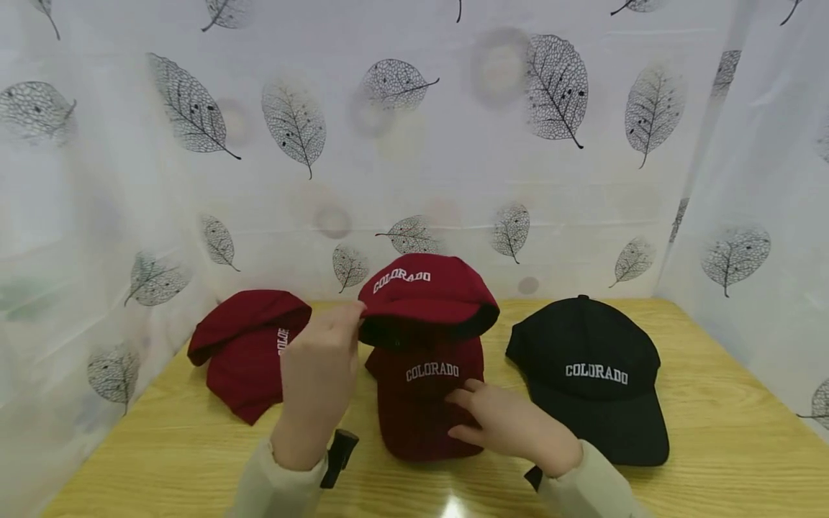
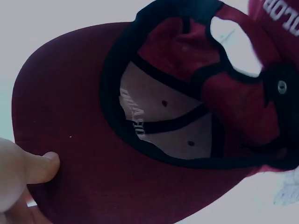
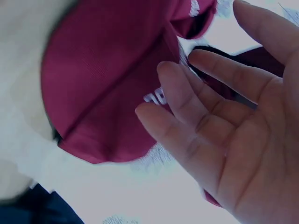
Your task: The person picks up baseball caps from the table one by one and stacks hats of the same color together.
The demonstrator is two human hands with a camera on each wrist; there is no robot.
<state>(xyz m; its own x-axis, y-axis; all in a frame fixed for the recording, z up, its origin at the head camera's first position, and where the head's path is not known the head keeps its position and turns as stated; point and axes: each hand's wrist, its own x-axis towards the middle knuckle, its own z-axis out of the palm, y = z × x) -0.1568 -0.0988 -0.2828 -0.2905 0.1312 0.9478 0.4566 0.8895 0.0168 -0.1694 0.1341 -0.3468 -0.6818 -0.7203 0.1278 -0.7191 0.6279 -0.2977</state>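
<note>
My left hand (image 1: 320, 378) pinches a dark red cap (image 1: 427, 288) by the edge of its brim and holds it in the air. The left wrist view shows the thumb (image 2: 42, 168) on the brim and the cap's inside with black seam tape (image 2: 161, 126). Below it, a second dark red cap (image 1: 427, 424) marked COLORADO lies on the table with its brim toward me. My right hand (image 1: 508, 424) hovers at that cap's right side, fingers apart and slightly bent. In the right wrist view the palm (image 3: 252, 158) holds nothing; I cannot tell whether the fingertips touch the cap.
On the left of the wooden table (image 1: 162, 460) another dark red cap (image 1: 246, 360) lies folded. A black COLORADO cap (image 1: 589, 360) sits at the right, close to my right hand. A pale curtain with leaf prints (image 1: 414, 173) encloses the table's back and sides.
</note>
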